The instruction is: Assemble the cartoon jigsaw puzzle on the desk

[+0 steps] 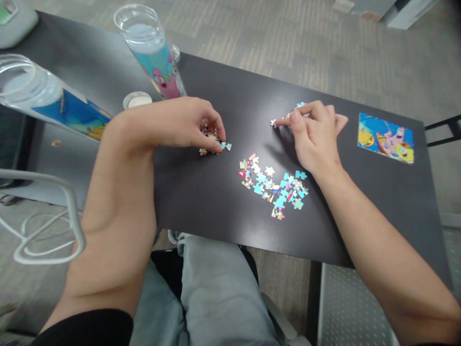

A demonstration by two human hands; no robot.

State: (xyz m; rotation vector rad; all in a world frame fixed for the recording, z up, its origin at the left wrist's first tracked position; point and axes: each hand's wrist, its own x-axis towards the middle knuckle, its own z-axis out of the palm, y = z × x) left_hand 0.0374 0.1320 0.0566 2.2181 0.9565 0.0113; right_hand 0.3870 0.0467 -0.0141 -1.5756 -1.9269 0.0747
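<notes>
Two bare hands over a dark worktop point(216, 204), jigsaw pieces in three groups.

Key relation: one small jigsaw piece point(272, 123) lies at the tip of the right hand's point(319, 137) outstretched index finger, to the left of that hand and on its far-left edge of reach as posed. Right hand clearly the nearer; left hand point(187, 122) well apart, across a bare stretch of worktop. The index finger points leftward, roughly along the line toward the left hand. The piece is too small to show any long axis.

Right hand: index extended, thumb held off its tip, other fingers loosely bent; nothing pinched. A far cluster point(301, 105) of pieces shows partly behind its fingers.

Left hand: curled down over a left cluster point(226, 146), thumb and index apart; cannot tell whether a piece is gripped beneath.

Loose pile point(268, 183): nearer the person, between the hands, long axis slanting from far left to near right. Its left end sits near the left thumb, its right end just beside the right wrist.

Picture card point(386, 139): flat, right of the right hand, not touched.
</notes>
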